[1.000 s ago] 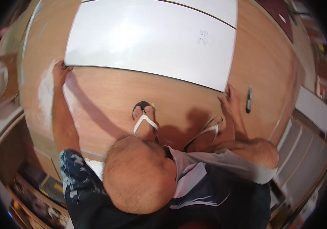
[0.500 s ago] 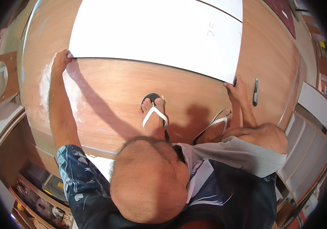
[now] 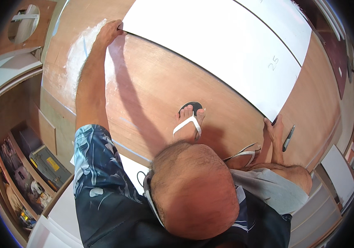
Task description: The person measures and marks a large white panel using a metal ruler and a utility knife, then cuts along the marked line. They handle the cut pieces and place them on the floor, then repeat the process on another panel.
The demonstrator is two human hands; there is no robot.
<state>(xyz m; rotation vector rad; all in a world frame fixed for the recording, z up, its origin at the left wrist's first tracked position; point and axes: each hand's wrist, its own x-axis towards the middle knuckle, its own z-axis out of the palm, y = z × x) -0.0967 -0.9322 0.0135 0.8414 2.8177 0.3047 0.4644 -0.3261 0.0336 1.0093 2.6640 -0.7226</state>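
Note:
A large white panel with a dark near edge and a handwritten mark lies over a brown wooden board. My left hand is closed on its near left corner, fingers curled round the edge. At the near right corner my right hand pinches the panel between thumb and fingers. Another white panel lies along its far side, with a thin dark line between them. Just right of my right hand a dark, slim pen-like tool rests on the board.
My sandalled foot stands on the board, with my bent knee nearer. At the left are open shelves holding tools and a grey case. A white slatted piece stands at the lower right, and a dark red sheet lies far right.
My view has turned, so the panel appears more slanted and further right. Both hands keep their hold on its corners.

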